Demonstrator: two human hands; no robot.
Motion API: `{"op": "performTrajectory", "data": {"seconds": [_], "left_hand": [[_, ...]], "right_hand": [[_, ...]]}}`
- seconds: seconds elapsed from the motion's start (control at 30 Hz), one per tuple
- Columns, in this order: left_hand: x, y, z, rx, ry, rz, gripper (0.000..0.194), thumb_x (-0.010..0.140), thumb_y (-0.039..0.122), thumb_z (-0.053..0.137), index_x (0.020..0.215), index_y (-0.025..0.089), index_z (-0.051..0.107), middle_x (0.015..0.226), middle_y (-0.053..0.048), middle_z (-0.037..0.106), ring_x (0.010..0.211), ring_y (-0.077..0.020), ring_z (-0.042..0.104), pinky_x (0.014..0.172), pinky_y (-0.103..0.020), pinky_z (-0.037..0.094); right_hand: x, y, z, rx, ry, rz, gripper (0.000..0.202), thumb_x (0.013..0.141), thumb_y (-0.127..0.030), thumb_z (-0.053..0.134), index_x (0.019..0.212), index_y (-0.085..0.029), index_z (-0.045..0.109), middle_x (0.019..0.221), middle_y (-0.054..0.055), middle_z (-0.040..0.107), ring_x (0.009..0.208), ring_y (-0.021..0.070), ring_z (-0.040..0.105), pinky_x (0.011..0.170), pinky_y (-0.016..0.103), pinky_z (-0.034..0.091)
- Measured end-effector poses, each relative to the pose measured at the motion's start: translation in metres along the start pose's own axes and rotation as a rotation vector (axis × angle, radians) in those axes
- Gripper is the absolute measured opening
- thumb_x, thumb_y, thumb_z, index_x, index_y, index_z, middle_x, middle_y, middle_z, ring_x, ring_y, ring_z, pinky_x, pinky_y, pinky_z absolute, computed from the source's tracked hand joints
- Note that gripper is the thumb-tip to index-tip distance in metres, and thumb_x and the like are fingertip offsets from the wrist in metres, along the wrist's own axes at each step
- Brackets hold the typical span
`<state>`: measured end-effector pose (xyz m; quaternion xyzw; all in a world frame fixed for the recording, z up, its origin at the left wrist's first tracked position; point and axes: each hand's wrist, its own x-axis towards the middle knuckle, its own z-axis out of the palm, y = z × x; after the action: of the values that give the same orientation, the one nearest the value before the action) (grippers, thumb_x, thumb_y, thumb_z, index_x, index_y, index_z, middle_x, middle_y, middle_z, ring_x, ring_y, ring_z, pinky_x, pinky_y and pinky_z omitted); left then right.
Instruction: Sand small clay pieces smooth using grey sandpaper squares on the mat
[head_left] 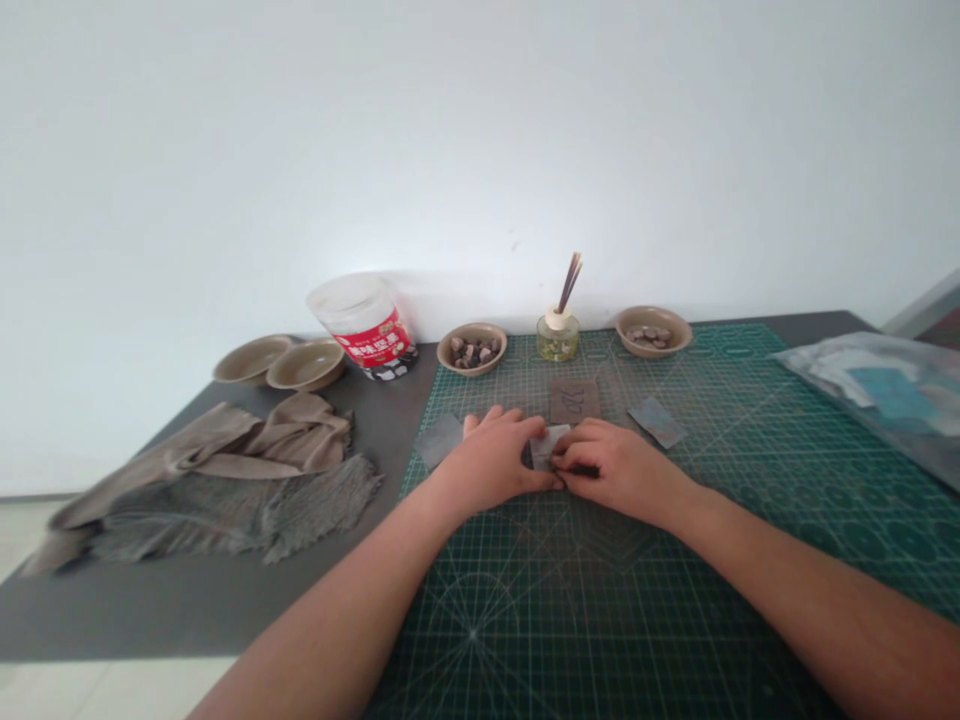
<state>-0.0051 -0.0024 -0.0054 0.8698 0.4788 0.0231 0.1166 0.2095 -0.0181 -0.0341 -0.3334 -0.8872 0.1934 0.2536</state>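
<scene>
A small grey-white square piece (547,446) lies on the green cutting mat (517,610) between my hands. My left hand (501,452) rests at its left side, thumb and forefinger apart around its edge and the other fingers spread on the mat. At the right edge of the piece, my right hand (611,462) has its fingers pinched together on it. A brown square marked with dark writing (575,400) lies just behind. One grey square (439,441) is left of my left hand, and a grey-blue square (658,421) is beyond my right hand.
Behind stand a bowl of dark and pinkish stones (472,350), a reed diffuser (558,335) and a bowl of flat pieces (653,332). Leftward are a red-labelled jar (371,335), two bowls (306,366) and crumpled cloths (247,470). A plastic bag (892,390) lies right.
</scene>
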Motion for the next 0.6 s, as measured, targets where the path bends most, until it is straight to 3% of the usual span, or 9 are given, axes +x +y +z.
{"op": "performTrajectory", "data": {"seconds": [0.13,0.3,0.47,0.6], "left_hand": [[-0.001,0.001,-0.003,-0.007,-0.005,0.010,0.041,0.082,0.056,0.068,0.111,0.028,0.067,0.105,-0.005,0.065,0.109,-0.0325,0.053,0.090,-0.049,0.038],[0.000,-0.001,-0.002,-0.019,-0.019,-0.013,0.045,0.080,0.056,0.071,0.115,0.029,0.066,0.108,-0.005,0.065,0.110,-0.0328,0.054,0.089,-0.049,0.039],[0.001,-0.004,0.001,-0.016,-0.015,-0.011,0.049,0.078,0.062,0.072,0.114,0.029,0.066,0.106,-0.005,0.066,0.109,-0.0322,0.054,0.088,-0.046,0.039],[0.002,-0.004,0.001,-0.008,-0.015,-0.023,0.050,0.078,0.060,0.073,0.117,0.030,0.066,0.109,-0.005,0.067,0.110,-0.0325,0.054,0.089,-0.047,0.038]], "right_hand": [[0.006,0.008,-0.002,-0.022,0.007,0.008,0.004,0.089,-0.016,0.071,0.088,-0.019,0.074,0.101,0.005,0.074,0.097,0.0209,0.064,0.089,0.036,0.050],[0.005,0.012,-0.006,-0.097,0.070,0.147,0.005,0.084,-0.012,0.074,0.084,-0.018,0.073,0.098,0.006,0.073,0.096,0.0229,0.063,0.089,0.037,0.050],[0.004,0.006,-0.003,-0.048,0.009,0.051,0.006,0.091,-0.019,0.070,0.085,-0.020,0.073,0.096,0.004,0.073,0.095,0.0208,0.063,0.088,0.035,0.049],[0.004,0.010,-0.006,-0.107,0.074,0.175,0.005,0.087,-0.017,0.073,0.082,-0.019,0.071,0.091,0.005,0.072,0.093,0.0225,0.063,0.086,0.037,0.048]]}}
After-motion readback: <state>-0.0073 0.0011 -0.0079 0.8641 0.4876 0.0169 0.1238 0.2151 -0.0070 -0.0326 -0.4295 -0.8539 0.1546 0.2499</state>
